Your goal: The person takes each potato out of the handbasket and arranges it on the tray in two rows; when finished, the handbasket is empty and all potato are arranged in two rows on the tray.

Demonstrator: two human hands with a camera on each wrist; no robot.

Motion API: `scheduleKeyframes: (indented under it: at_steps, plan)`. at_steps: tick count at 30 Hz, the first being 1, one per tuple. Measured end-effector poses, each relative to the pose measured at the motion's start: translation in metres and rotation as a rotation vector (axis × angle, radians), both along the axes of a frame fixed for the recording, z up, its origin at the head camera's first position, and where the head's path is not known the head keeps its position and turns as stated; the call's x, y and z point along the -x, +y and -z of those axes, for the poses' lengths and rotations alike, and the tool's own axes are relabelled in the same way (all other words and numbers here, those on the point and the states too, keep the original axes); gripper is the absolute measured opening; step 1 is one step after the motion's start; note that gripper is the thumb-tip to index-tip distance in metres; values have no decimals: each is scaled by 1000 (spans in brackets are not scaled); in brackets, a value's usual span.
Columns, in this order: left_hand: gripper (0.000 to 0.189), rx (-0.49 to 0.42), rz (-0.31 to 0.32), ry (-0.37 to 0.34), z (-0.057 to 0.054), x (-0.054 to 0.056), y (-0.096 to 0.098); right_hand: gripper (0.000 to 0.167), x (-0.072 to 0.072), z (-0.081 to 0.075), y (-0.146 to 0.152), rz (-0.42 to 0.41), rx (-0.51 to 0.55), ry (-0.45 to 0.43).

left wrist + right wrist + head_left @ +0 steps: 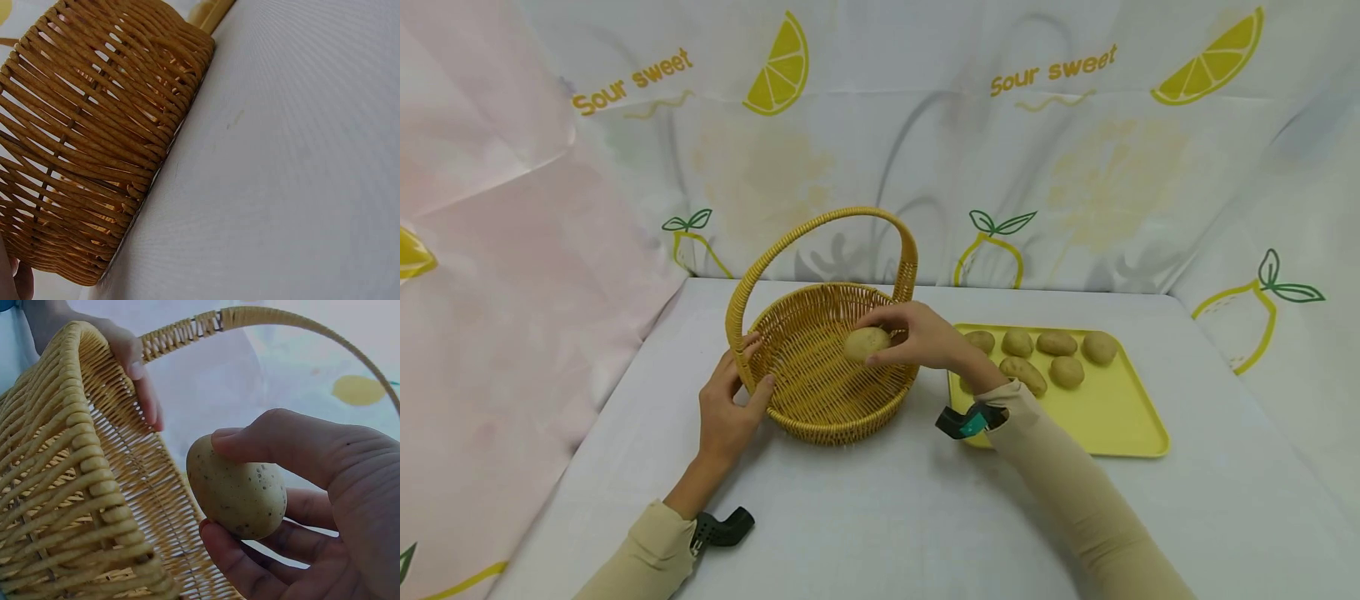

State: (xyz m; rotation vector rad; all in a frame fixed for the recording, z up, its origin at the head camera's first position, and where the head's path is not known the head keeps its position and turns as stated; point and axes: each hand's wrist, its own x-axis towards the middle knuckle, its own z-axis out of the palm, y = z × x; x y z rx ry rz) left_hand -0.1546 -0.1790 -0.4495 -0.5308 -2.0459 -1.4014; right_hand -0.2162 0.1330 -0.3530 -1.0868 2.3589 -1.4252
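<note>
A round wicker basket [831, 429] with a tall arched handle stands on the table. My left hand [727, 408] grips its left rim at the foot of the handle, thumb on the near side and fingers over the edge. Above the basket's right part, my right hand [917, 333] pinches a potato [867, 343] between thumb and fingers. In the right wrist view the potato [237, 490] shows speckled skin, and the basket wall [69, 469] is beside it. The left wrist view shows the woven side [94, 125] low on the white surface.
A yellow tray [1112, 421] lies right of the basket, with several potatoes [1066, 372] mostly along its far half. My right forearm [1075, 492] crosses the tray's near left corner. A printed cloth backdrop [880, 150] rises behind the white table [865, 517].
</note>
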Motion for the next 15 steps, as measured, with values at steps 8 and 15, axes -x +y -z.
scheduleKeyframes:
  at_steps: [8, 15]
  plan:
    - [50, 1, 10, -9, -1, -1, 0, 42, -7, 0, 17, 55, 22, -42]
    - [50, 5, -2, 1, -2, -2, 1, 44, -13, 1, 29, 84, 42, -84]
